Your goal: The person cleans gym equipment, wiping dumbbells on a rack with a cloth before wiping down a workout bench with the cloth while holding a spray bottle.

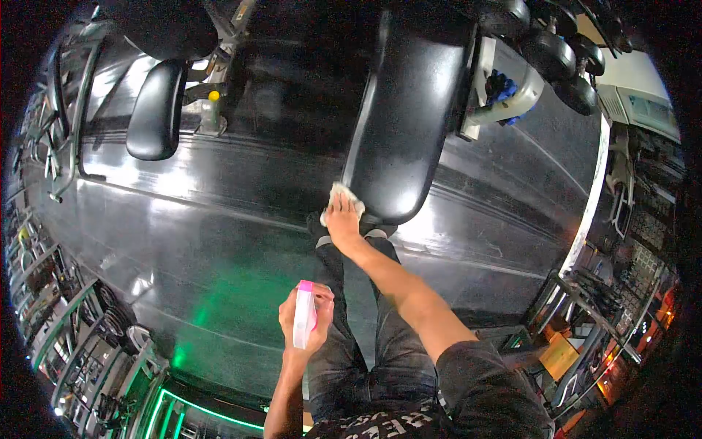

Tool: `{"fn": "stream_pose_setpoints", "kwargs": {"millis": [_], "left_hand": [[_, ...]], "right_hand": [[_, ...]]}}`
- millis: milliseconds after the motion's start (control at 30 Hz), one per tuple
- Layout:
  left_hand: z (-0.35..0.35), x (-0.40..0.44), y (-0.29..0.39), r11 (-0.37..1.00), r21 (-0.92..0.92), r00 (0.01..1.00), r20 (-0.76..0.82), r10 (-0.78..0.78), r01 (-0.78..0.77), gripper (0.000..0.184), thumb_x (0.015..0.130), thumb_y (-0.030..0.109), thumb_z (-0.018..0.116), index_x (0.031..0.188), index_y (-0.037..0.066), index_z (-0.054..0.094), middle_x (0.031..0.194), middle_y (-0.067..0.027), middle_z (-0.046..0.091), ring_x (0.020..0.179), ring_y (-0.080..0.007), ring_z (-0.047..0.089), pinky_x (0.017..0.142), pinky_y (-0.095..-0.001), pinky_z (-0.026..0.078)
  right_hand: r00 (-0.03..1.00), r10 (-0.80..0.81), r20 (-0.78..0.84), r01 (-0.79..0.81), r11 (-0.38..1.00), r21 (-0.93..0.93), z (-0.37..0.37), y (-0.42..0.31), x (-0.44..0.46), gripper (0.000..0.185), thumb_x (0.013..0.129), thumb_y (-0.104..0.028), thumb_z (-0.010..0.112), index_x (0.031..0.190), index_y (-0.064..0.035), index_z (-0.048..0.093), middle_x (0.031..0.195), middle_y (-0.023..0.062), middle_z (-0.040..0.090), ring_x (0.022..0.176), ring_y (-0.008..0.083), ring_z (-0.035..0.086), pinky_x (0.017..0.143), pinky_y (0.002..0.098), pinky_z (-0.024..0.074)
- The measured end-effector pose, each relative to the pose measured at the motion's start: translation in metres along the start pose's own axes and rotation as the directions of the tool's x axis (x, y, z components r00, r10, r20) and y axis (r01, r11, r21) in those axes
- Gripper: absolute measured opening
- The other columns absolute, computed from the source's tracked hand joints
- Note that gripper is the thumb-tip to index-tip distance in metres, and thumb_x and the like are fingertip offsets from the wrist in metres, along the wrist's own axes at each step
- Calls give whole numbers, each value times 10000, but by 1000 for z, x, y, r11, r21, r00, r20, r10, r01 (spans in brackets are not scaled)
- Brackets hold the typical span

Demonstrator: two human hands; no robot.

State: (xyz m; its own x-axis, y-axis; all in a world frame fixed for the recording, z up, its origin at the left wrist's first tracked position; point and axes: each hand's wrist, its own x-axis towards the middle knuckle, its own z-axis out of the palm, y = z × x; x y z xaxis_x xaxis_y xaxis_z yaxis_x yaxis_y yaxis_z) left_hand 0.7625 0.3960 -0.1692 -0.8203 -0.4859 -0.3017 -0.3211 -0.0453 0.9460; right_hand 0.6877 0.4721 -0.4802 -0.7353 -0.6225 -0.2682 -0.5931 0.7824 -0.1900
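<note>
My left hand [284,320] is wrapped around a spray bottle [303,329] with a white head and pink nozzle, held in front of my body. Most of the bottle's body is hidden beneath the head and fingers. Farther forward, my right hand [342,222] presses a pale cloth [341,194] at the near left edge of a black padded bench [409,124]. Cloth shows around the fingertips and beside the hand. The bench pad stretches away from me, with glossy light on its surface.
Dumbbells [548,55] sit at the upper right, near a light-coloured frame [523,99] with a blue item [501,86] on it. Another black pad [156,110] stands at upper left. Gym racks [88,351] line the lower left. My legs are close below the bench.
</note>
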Motion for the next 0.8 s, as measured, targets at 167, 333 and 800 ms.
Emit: {"fn": "stream_pose_setpoints", "kwargs": {"millis": [167, 333, 800], "left_hand": [[-9, 0, -2, 999, 0, 999, 18, -35, 35, 123, 779, -24, 633, 891, -9, 584, 839, -126, 663, 695, -173, 637, 652, -286, 509], [-14, 3, -10, 1000, -4, 1000, -13, -5, 5, 116, 776, -26, 634, 881, -10, 585, 832, -126, 662, 704, -176, 641, 649, -284, 508], [-11, 11, -15, 999, -34, 996, 74, 42, -39, 177, 866, 62, 647, 1007, -3, 561, 899, -101, 616, 665, -116, 573, 576, -256, 483]], "right_hand": [[730, -17, 683, -327, 869, 371, -65, 19, -30, 424, 809, -233, 622, 1210, -100, 601, 1089, 206, 654, 1030, 379, 622, 864, 488, 492], [954, -7, 301, -234, 611, 756, -136, 84, 36, 371, 807, -192, 622, 1155, -66, 593, 1052, 201, 656, 961, 371, 641, 841, 463, 498], [977, 207, 44, -201, 972, -122, -71, 48, 33, 502, 879, -165, 515, 1364, -52, 447, 1472, 184, 349, 1262, 354, 435, 975, 534, 415]]}}
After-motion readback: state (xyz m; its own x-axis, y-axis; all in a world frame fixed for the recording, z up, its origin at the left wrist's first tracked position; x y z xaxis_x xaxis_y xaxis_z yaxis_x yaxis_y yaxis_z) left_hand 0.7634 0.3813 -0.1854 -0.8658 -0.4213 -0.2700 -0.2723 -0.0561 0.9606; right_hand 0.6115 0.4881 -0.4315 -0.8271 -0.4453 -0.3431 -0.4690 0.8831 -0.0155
